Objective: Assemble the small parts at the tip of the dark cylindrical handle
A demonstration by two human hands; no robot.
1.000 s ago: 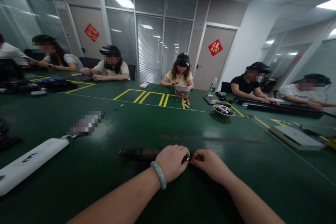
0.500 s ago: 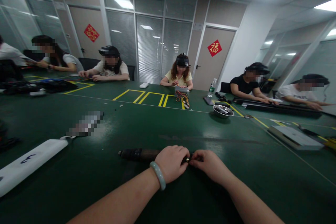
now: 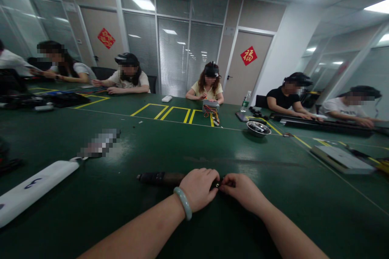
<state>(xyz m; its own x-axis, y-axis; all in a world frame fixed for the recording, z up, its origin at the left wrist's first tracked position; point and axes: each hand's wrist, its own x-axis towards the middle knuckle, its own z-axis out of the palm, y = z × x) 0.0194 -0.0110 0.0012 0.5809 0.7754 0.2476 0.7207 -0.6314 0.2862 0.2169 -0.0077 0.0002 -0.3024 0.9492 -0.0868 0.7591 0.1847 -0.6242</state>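
Note:
A dark cylindrical tool (image 3: 164, 178), which looks like an electric screwdriver, lies on the green table with its narrow tip to the left. My left hand (image 3: 199, 188), with a pale green bangle on the wrist, is closed over the tool's right part. Close by its fingertips, my right hand (image 3: 240, 188) pinches at the tool's right end. A small shiny metal spot (image 3: 217, 185) shows between the two hands. Whatever sits inside the right fingers is hidden.
A white power bank (image 3: 36, 190) with a strap and a blurred card (image 3: 100, 143) lies at the left. Farther off stand a metal bowl (image 3: 258, 128), a water bottle (image 3: 245, 102) and a grey box with wires (image 3: 210, 107). A flat silver case (image 3: 343, 158) lies right. Several people sit opposite.
Both my hands and the tool stay almost where they were. Across the table at the left, a person's hand has lifted slightly.

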